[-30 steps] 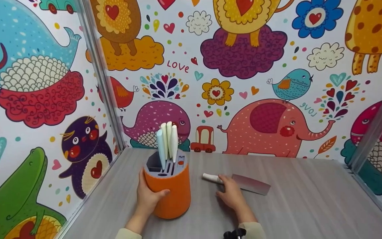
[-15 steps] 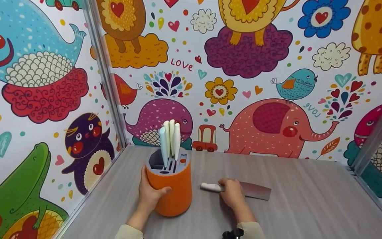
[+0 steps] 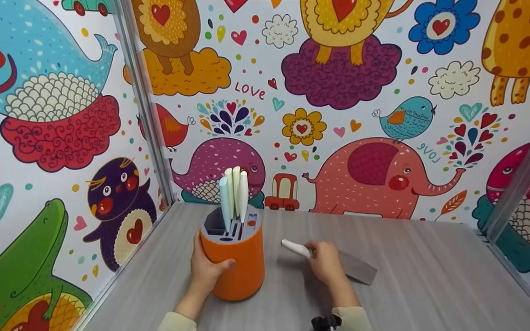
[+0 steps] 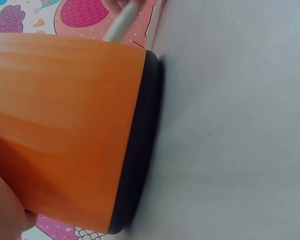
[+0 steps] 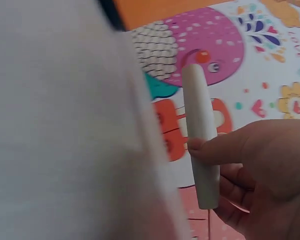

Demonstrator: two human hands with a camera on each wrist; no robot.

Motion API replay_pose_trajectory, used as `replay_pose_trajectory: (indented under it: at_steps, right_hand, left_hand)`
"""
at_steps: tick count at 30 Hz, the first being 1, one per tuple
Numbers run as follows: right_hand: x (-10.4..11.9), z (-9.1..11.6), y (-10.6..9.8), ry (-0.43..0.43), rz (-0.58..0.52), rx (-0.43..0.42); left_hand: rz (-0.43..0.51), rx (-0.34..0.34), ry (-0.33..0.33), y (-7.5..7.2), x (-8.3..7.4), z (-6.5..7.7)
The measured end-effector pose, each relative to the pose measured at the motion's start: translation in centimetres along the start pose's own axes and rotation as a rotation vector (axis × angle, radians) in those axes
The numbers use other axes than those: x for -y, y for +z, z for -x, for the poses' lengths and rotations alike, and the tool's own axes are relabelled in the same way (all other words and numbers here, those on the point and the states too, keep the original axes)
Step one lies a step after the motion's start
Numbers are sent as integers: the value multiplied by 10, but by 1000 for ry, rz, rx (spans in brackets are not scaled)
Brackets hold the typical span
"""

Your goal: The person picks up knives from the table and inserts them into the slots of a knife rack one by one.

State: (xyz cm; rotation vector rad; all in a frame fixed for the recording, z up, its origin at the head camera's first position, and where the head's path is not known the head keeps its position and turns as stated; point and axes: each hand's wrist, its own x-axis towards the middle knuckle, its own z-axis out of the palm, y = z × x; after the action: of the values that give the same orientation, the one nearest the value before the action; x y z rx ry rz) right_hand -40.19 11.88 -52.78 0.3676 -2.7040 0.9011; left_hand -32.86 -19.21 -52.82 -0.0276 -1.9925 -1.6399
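Observation:
My left hand [image 3: 207, 270] grips the left side of an orange knife block [image 3: 242, 271], thumb across its front. The block stands upright on the table, its dark base showing in the left wrist view. Several knives with pale green, white and light blue handles [image 3: 233, 195] stick up from its grey slotted top. To the right, my right hand [image 3: 327, 262] pinches the white handle [image 5: 200, 115] of a cleaver between thumb and fingers. The cleaver's broad blade [image 3: 359, 268] points right, and its handle end is raised over the table. My hand hides where blade and handle join.
The grey wood-grain table [image 3: 421, 271] is bounded by printed cartoon panels [image 3: 256, 115] at the back and sides. Metal corner posts [image 3: 147, 110] stand at the back left and right. The block has open slots and a larger compartment [image 3: 214, 224] on top.
My right hand has gone from lying over the cleaver's handle to pinching it. The cleaver's handle end has lifted and a shadow shows under it. My left hand keeps its grip on the block.

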Motion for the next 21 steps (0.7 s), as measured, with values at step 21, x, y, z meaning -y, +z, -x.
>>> replay_pose_trajectory:
  at_steps: [21]
  right_hand:
    - [28,9,-90,61,-876,-57]
  left_hand:
    - [1,5,35,1,3,2]
